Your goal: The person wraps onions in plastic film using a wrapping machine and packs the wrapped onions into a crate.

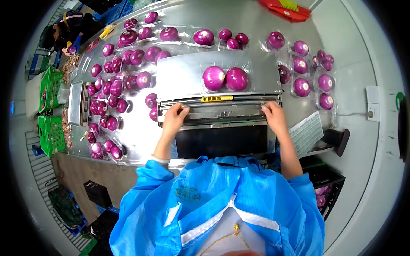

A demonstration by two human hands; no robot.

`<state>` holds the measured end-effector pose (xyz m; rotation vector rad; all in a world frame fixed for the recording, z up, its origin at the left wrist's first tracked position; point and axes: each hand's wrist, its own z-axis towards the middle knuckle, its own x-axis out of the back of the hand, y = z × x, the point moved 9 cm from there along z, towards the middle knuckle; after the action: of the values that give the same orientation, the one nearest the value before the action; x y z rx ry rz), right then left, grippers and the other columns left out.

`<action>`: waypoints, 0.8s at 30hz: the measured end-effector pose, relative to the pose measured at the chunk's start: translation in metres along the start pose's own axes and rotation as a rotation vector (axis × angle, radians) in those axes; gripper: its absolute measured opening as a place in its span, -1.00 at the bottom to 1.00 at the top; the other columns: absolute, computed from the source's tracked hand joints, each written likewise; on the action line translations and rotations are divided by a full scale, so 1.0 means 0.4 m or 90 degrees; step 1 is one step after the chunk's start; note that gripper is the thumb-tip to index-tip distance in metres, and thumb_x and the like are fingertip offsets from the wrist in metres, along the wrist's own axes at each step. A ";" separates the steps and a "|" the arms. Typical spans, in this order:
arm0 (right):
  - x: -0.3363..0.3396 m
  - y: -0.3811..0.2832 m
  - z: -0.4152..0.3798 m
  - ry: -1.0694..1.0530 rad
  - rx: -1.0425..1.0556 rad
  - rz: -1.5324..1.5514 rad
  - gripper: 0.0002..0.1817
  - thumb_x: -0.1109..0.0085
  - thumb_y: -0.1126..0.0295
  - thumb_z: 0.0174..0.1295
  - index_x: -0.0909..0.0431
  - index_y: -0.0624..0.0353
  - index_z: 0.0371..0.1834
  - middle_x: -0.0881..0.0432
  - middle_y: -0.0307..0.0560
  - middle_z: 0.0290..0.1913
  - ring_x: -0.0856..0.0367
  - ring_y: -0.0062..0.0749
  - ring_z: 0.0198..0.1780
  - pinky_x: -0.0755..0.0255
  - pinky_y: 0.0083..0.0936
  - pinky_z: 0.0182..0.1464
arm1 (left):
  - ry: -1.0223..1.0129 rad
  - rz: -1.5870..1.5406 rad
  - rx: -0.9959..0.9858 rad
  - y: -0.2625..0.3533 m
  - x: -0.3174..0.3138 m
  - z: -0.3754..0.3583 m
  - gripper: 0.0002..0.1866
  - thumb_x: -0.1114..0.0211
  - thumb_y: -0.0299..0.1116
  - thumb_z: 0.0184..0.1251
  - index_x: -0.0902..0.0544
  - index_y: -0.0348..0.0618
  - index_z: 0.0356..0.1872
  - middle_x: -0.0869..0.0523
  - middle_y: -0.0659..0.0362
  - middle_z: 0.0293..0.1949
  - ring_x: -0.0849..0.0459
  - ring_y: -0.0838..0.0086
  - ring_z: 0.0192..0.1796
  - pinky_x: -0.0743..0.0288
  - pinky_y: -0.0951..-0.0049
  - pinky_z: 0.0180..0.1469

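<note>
Two purple onions (pixel 225 79) sit side by side in a clear tray on the metal top of a wrapping machine (pixel 179 77). A yellow label (pixel 217 98) lies at the machine's front, just below them. My left hand (pixel 175 116) is at the left end of the machine's front rollers, thumb and fingers pinched together. At the right end, my right hand (pixel 273 115) is pinched the same way. Clear film seems to stretch between the hands, but its edges are hard to make out. A dark panel (pixel 221 142) lies between my forearms.
Packed onions (pixel 143 80) cover the steel table to the left, with more (pixel 302 87) on the right. A scale (pixel 77 102) and green crates (pixel 51 130) stand far left. A co-worker (pixel 70 32) is at the upper left. A red basket (pixel 285 12) is at the top right.
</note>
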<state>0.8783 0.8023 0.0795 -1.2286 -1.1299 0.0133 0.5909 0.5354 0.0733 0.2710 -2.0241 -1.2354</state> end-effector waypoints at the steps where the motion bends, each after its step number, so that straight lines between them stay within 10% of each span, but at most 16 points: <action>1: 0.011 0.013 -0.008 -0.073 -0.043 0.153 -0.76 -0.17 0.29 0.34 -0.56 0.23 -0.39 -0.56 -0.16 -0.42 -0.48 -0.38 -0.36 -0.32 -0.45 -0.24 | -0.111 -0.140 0.041 -0.006 0.008 0.000 -0.75 -0.28 -0.30 0.39 -0.50 -0.21 -0.44 -0.53 0.26 -0.50 -0.47 0.49 -0.40 -0.34 0.46 -0.26; 5: 0.120 -0.159 -0.048 -0.242 -0.053 0.784 -0.78 -0.05 0.24 0.45 -0.46 0.19 -0.23 -0.46 -0.22 -0.50 -0.38 -0.53 -0.44 -0.21 -0.64 -0.37 | -0.363 -0.445 0.012 0.229 0.103 -0.022 -0.79 -0.16 -0.26 0.49 -0.50 -0.16 -0.33 -0.59 0.18 -0.42 -0.58 0.48 -0.31 -0.45 0.50 -0.15; 7: 0.207 -0.315 0.012 -0.296 0.230 1.008 -0.79 0.01 0.28 0.47 -0.45 0.21 -0.15 -0.56 -0.09 -0.38 -0.51 -0.39 -0.29 -0.36 -0.53 -0.21 | -0.441 -0.713 -0.123 0.349 0.150 0.026 -0.77 -0.12 -0.21 0.51 -0.49 -0.18 -0.24 -0.70 0.01 -0.17 -0.68 0.26 -0.03 -0.51 0.32 0.13; 9: 0.255 -0.325 0.107 0.050 0.187 0.972 -0.81 0.04 0.31 0.48 -0.45 0.22 -0.11 -0.62 0.05 -0.19 -0.57 -0.21 -0.07 -0.41 -0.35 0.05 | -0.188 -0.853 -0.130 0.462 0.158 0.091 -0.87 -0.03 -0.27 0.56 -0.47 -0.07 -0.15 -0.65 -0.10 0.10 -0.63 0.22 0.17 -0.45 0.23 0.21; 11: 0.230 -0.383 0.224 0.114 0.254 0.841 -0.82 0.04 0.33 0.48 -0.47 0.22 -0.12 -0.62 0.04 -0.06 -0.53 -0.19 0.09 -0.31 -0.26 0.26 | -0.139 -0.774 -0.294 0.495 0.118 0.212 -0.87 -0.03 -0.27 0.57 -0.48 -0.06 -0.16 -0.51 -0.14 0.30 -0.52 0.17 0.33 -0.37 0.11 0.33; 15: -0.006 -0.155 0.459 0.117 0.020 0.160 -0.73 -0.09 0.20 0.41 -0.48 0.21 -0.12 -0.67 0.04 -0.15 -0.62 -0.24 -0.09 -0.42 -0.38 0.06 | 0.106 -0.037 -0.190 0.289 -0.021 0.409 -0.83 -0.08 -0.31 0.54 -0.41 -0.16 -0.27 -0.73 -0.06 0.01 -0.69 0.22 0.08 -0.51 0.33 0.05; 24: -0.118 -0.175 0.393 -0.316 -0.034 0.141 -0.33 -0.16 -0.21 0.26 -0.67 0.30 -0.06 -0.73 0.05 -0.14 -0.65 -0.24 -0.02 -0.42 -0.38 0.10 | -0.331 -0.218 0.113 0.235 -0.142 0.298 -0.26 -0.37 0.03 0.30 -0.47 -0.45 0.26 -0.67 -0.01 0.01 -0.61 0.41 0.04 -0.45 0.46 0.10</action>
<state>0.7101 0.8619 0.0843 -1.4376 -1.4163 0.4810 0.5673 0.6946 0.0929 0.4303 -2.6244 -1.4448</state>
